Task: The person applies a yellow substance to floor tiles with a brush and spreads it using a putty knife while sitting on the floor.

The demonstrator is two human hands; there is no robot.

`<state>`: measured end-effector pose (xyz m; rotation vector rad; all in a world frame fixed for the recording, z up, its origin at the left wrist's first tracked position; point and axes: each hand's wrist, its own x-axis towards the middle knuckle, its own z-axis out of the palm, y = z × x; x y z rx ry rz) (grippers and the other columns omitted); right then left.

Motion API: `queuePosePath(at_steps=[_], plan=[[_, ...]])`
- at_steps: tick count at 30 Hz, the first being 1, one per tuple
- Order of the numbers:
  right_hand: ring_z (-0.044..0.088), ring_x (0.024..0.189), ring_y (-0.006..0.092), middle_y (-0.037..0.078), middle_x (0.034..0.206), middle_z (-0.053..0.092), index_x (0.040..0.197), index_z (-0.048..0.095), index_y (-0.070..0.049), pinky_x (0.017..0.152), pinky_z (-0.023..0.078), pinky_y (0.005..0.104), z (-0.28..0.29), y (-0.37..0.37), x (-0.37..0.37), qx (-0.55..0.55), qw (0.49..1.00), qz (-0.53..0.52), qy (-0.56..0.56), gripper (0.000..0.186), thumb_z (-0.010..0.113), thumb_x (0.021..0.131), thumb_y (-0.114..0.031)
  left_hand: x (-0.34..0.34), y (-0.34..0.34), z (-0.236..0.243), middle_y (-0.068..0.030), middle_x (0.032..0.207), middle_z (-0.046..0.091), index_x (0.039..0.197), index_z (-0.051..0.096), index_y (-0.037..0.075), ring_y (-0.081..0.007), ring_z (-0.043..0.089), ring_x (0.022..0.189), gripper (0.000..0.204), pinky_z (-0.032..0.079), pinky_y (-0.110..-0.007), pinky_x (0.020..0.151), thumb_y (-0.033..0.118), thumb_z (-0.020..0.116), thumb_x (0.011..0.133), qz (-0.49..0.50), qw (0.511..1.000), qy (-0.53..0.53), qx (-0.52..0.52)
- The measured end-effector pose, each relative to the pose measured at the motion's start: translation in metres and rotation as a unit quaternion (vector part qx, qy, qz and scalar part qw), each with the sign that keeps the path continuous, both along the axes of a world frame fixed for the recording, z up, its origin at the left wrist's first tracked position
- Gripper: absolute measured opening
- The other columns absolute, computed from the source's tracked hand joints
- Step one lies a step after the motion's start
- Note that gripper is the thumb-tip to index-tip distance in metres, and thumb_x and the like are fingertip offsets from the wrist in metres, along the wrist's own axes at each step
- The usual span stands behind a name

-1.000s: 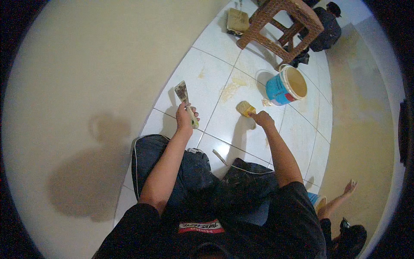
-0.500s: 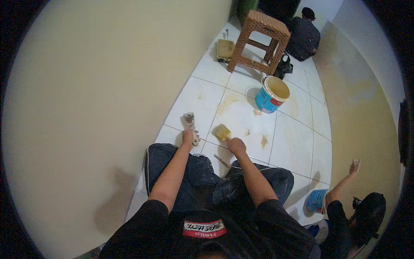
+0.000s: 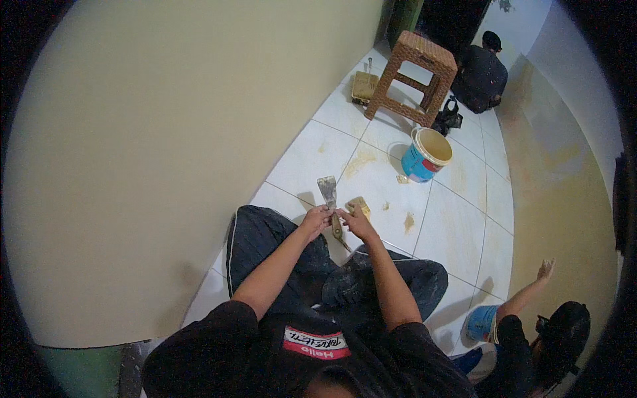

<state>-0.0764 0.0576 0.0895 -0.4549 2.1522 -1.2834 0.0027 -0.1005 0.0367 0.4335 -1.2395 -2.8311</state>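
Observation:
A putty knife (image 3: 327,189) with a smeared metal blade points away from me, and my left hand (image 3: 316,221) grips it near the base of the blade. My right hand (image 3: 359,224) has come up close on the other side, its fingertips at the knife's handle. A paintbrush (image 3: 360,205) with yellowish bristles shows just beyond my right knuckles. It seems still held in that hand, though the grip on its handle is hidden. Both hands are above the tiled floor, in front of my crossed legs.
Ahead stand a blue bucket (image 3: 418,166), a brown woven-pattern stool (image 3: 391,109) and a paint tray (image 3: 363,86). One person (image 3: 479,76) sits at the far end; another (image 3: 517,341) sits at my right beside a second bucket (image 3: 480,324). A cream wall (image 3: 166,166) rises on my left.
My left hand has moved right with the putty knife, and the two hands have come together. The brush has shifted slightly right, and my right fingers now reach the knife's handle.

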Motion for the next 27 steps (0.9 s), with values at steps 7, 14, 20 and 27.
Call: queuePosePath(at_steps=[7,14,20,27], plan=[[0.060,0.103,0.0447,0.030,0.112,0.061,0.138,0.037,0.002,0.088,0.049,0.0495,0.014,0.044,0.031,0.168,0.968,0.051,0.177,0.071,0.066,0.078,-0.021,0.009,0.046,0.023,-0.0058,0.099,0.066,0.109,0.059,0.004,-0.0170,0.064,0.086,0.023,0.051,-0.031,0.078,0.022,0.060,0.095,-0.078,0.971,0.031,-0.226],[0.062,0.097,0.0444,0.028,0.100,0.065,0.097,0.063,0.001,0.084,0.049,0.0510,0.000,0.069,0.001,0.243,0.942,-0.120,0.198,0.033,0.056,0.081,-0.027,0.022,0.059,-0.020,-0.0121,0.105,0.061,0.105,0.064,0.011,-0.0321,0.056,0.106,0.029,0.044,-0.046,0.091,0.014,0.067,0.076,-0.187,0.625,0.154,-0.742],[0.060,0.099,0.0462,0.030,0.105,0.063,0.102,0.064,0.006,0.089,0.046,0.0509,-0.007,0.041,0.014,0.204,0.954,-0.134,0.172,0.058,0.040,0.094,-0.046,0.026,0.049,-0.034,-0.0105,0.097,0.061,0.101,0.064,0.012,-0.0293,0.057,0.102,0.023,0.044,-0.045,0.085,0.020,0.064,0.080,-0.227,0.485,0.067,-0.842],[0.062,0.087,0.0426,0.026,0.087,0.065,0.085,0.065,0.003,0.078,0.047,0.0479,-0.036,0.090,-0.005,0.138,0.948,-0.188,0.217,0.046,0.044,0.094,-0.037,0.053,0.045,0.100,-0.0185,0.081,0.065,0.102,0.057,0.007,-0.0397,0.062,0.081,0.018,0.045,-0.050,0.074,0.022,0.051,0.095,0.052,0.729,0.104,-0.675]])
